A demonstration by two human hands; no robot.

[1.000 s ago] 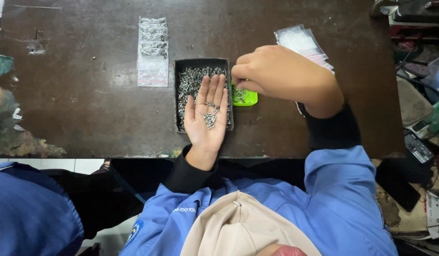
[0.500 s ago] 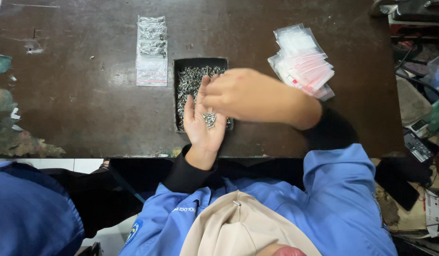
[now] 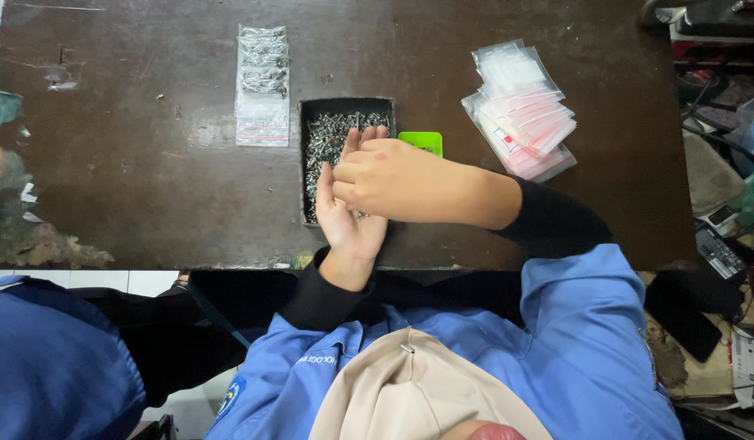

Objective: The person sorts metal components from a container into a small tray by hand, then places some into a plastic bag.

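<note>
My left hand (image 3: 350, 224) lies palm up over a black tray (image 3: 344, 103) full of small metal screws (image 3: 323, 145), fingers stretched toward the tray's far end. My right hand (image 3: 393, 179) rests across that palm with fingers curled down, hiding the palm and its own fingertips. The few screws that lay on the left palm a moment ago are now covered. A small green object (image 3: 423, 141) sits just right of the tray, behind my right hand.
A fanned stack of empty clear zip bags (image 3: 524, 114) lies at the right of the dark worn table (image 3: 149, 179). Bags filled with screws (image 3: 263, 85) lie left of the tray. Another person's blue sleeve (image 3: 51, 358) shows at the bottom left. Clutter lies on the floor at right.
My right hand came from beside the green object to settle over my left palm, covering the screws there. My left hand stayed in place.
</note>
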